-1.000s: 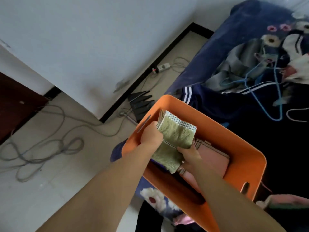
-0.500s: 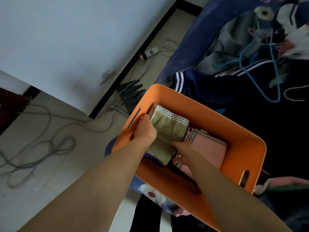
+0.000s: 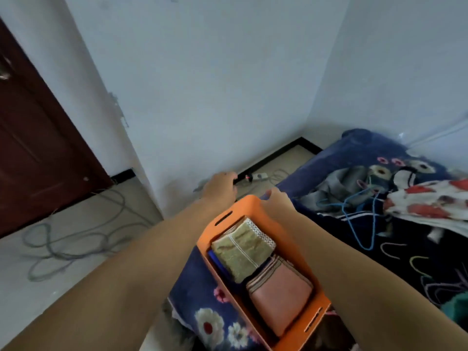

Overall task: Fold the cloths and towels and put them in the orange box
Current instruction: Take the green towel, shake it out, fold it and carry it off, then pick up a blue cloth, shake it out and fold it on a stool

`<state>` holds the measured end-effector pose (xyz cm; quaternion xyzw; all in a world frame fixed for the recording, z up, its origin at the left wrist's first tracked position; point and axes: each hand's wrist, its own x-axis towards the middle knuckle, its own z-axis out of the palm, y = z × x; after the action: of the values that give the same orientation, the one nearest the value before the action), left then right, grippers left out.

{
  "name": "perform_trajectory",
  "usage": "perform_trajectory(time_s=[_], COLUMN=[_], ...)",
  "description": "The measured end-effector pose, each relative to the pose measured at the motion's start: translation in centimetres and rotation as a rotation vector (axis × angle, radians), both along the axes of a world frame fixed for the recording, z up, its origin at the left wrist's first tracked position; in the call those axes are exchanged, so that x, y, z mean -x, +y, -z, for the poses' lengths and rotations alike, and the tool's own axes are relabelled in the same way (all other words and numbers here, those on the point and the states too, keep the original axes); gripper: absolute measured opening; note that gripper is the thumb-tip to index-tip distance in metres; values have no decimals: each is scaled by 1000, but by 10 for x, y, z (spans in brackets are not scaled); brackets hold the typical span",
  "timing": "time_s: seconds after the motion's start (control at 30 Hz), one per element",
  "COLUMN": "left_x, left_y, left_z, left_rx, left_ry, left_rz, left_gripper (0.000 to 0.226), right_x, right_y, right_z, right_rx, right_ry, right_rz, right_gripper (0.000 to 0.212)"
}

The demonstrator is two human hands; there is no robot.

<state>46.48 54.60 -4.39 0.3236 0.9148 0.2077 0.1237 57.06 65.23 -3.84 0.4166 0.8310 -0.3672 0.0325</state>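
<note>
Lengthwise, orange box (image 3: 253, 206) runs from near-right toward far-left wall.

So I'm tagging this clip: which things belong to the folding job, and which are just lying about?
Job:
orange box
green towel in the box
pink towel in the box beside it
left hand and right hand, past the box's far end

Lying about:
blue hanger
floor cables
power strip
floral blanket

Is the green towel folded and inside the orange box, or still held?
Folded and in: the green towel lies inside the orange box beside the pink towel, neither hand touching it.
</note>
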Motion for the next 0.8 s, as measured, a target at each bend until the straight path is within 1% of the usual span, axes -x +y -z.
perform_trajectory(time_s=[0.13,0.23,0.27,0.33,0.5,0.7,0.77,0.8], left_x=[-14,-19,-19,-23,-47,-112,-142,-165], left_y=[-46,-89,-98,-135,-227,-358,-405,-441], left_z=[-52,-90,-99,-126,-163,-164,-163,-163], left_rx=[81,114,113,105,144,206,230,252], left_ry=[142,223,235,264,358,376,360,359], left_rz=[-50,-146,-166,-257,-428,-612,-673,-720], left_gripper=[39,43,43,45,44,48,50,50], right_x=[4,13,16,20,21,-4,-20,-32], right_y=[-23,-50,-56,-87,-171,-293,-337,-374], right_z=[-61,-99,-106,-132,-160,-165,-163,-160], right_rx=[-281,-500,-552,-665,-782,-855,-839,-822], right_ry=[-50,-49,-43,34,100,174,209,241], right_rz=[-319,-466,-485,-559,-724,-936,-995,-1033], right_gripper=[41,42,44,46,47,51,49,48])
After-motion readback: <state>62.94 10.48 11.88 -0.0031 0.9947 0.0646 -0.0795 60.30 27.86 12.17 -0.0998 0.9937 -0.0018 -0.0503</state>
